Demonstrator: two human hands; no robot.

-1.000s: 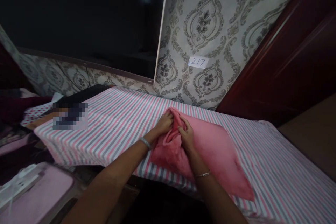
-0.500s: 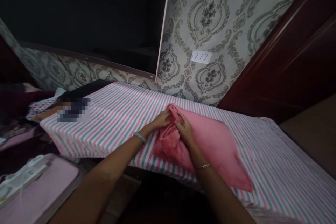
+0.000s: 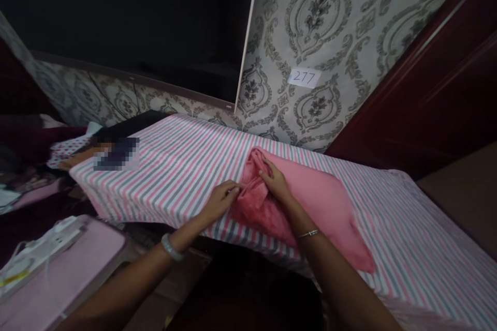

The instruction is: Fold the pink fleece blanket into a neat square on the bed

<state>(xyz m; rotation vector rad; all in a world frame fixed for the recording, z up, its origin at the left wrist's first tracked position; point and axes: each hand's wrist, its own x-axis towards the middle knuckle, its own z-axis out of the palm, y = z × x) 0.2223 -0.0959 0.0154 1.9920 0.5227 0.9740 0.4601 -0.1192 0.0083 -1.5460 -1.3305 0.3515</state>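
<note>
A pink pillow [image 3: 318, 207] in a fuzzy pink pillowcase lies on a bed with a pink, grey and white striped sheet [image 3: 174, 165]. The case's open end is bunched up at the pillow's left. My left hand [image 3: 219, 199] pinches the lower left edge of that bunched cloth, fingers closed. My right hand [image 3: 276, 182] rests on top of the bunched end, fingers curled into the fabric. A pale bangle sits on my left wrist and a thin bracelet on my right.
Patterned wallpaper with a paper label reading 277 [image 3: 305, 77] backs the bed. A large dark panel [image 3: 128, 20] fills the upper left. Dark red wooden furniture [image 3: 427, 83] stands at right. A white power strip [image 3: 42, 243] lies on a pink surface at lower left.
My left hand has slid down and toward me from the top of the bunched pillowcase to its lower left edge. My right hand has stayed on the bunched end.
</note>
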